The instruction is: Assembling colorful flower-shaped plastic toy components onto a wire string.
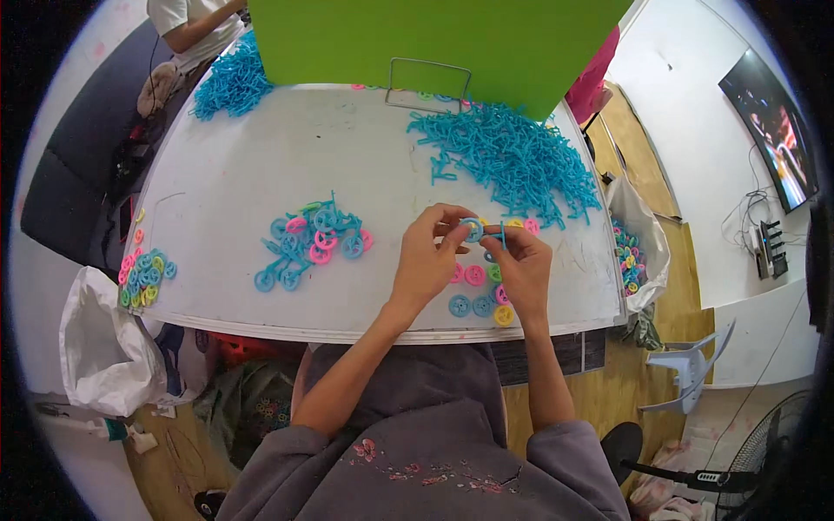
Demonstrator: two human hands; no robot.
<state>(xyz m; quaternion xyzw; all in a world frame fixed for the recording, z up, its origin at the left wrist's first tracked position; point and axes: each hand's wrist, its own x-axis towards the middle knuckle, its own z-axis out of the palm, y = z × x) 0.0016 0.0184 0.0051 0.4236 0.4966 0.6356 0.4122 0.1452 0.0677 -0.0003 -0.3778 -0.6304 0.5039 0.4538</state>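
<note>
Your left hand (427, 260) is raised above the near right part of the surface (261, 174). Its fingertips are closed on a blue wheel (472, 229), held between thumb and forefinger. Your right hand (521, 265) meets it from the right. Its grip is pinched shut on a thin blue rod (502, 234), which stands roughly upright just beside the wheel. Whether rod and wheel touch cannot be told.

Directly below your hands, loose wheels (478, 291) in pink, blue, green and yellow lie on the surface close to its near edge. To the left, near the middle of the surface, lies a cluster of assembled pieces (313, 239), blue frames carrying pink and blue wheels. A second batch of wheels (143, 276) sits at the left edge.

A large pile of blue rods (512, 156) covers the far right of the surface. A smaller blue pile (230, 82) lies at the far left corner. A green board (434, 39) stands upright along the far edge, with a wire stand (430, 74) against it.

A white bag (109, 343) hangs off the left side. Another bag (638, 252) at the right edge holds mixed coloured wheels. Another person's arm (195, 26) shows at the top left, well apart from your hands.
</note>
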